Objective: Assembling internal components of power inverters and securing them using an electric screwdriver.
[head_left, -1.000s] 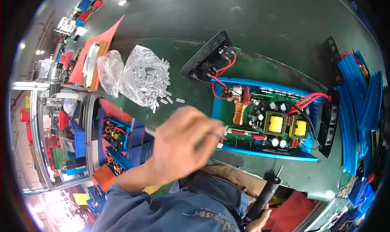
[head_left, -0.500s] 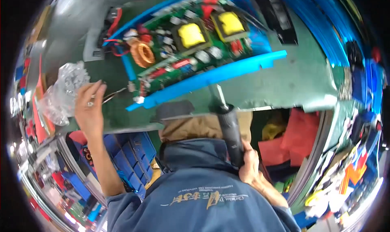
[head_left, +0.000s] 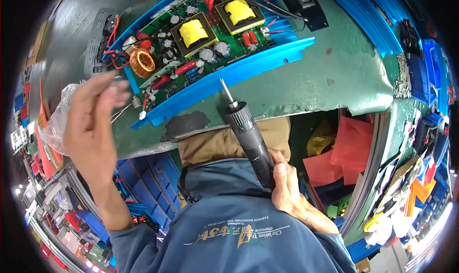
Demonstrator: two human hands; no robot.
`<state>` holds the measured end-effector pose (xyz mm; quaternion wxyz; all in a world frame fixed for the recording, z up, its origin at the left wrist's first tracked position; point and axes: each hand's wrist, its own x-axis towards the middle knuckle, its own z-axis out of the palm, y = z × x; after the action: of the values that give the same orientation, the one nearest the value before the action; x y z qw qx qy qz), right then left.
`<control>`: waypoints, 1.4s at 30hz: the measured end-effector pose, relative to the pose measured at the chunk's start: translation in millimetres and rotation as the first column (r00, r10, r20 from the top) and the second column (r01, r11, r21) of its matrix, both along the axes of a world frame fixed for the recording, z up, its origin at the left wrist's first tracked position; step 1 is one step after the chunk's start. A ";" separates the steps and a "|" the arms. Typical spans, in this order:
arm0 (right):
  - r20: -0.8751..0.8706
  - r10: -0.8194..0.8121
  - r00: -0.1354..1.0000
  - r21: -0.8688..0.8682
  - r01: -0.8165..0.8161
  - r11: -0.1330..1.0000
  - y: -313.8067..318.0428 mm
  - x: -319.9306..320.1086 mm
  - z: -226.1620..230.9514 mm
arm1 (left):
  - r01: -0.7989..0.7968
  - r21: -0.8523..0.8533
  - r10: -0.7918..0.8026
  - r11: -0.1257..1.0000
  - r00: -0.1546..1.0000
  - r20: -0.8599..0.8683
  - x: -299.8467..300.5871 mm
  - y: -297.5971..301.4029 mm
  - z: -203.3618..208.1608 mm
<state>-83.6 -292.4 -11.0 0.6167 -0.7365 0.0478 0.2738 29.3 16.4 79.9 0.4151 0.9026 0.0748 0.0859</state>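
Note:
My right hand is wrapped round the black body of an electric screwdriver, its metal bit pointing up toward the bench. Just beyond the bit lies a green circuit board in an open blue metal housing, with two yellow-wrapped transformers and a copper coil. Left of the housing my left hand is raised, slightly blurred, thumb and fingers pinched together at a small dark bit I cannot make out. Thin metal prongs show beside that hand; whether it holds them I cannot tell.
A clear plastic bag lies partly behind my left hand. Near the housing are a perforated grey end plate and a black panel. Blue metal profiles lie at the far right. Red sheets sit below the bench edge.
My left hand has come nearer the camera and its fingers have drawn together. The screwdriver has swung left, its bit now nearer the housing. The whole view has shifted slightly.

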 end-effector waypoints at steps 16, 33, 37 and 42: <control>-0.249 0.086 0.965 0.280 -0.014 0.960 -8.1 1.1 8.1 | 0.479 0.295 -0.482 0.827 0.874 -0.067 49.9 -52.5 -4.7; -0.276 0.081 0.958 0.257 -0.008 0.967 -7.2 7.6 3.4 | 0.615 0.422 -0.657 0.666 0.752 -0.060 61.5 -38.0 -12.3; -0.290 0.097 0.952 0.305 -0.004 0.952 -5.5 8.8 0.1 | 0.590 0.330 -0.625 0.737 0.780 0.001 64.6 -40.0 -16.2; -0.289 0.116 0.950 0.366 -0.003 0.931 -6.2 5.8 -0.5 | 0.543 0.311 -0.577 0.780 0.816 0.023 64.7 -39.8 -18.2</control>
<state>-77.8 -298.6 -11.5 0.7179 -0.5606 0.0688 0.4070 94.1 -23.4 61.7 0.2883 0.9280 -0.2349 0.0213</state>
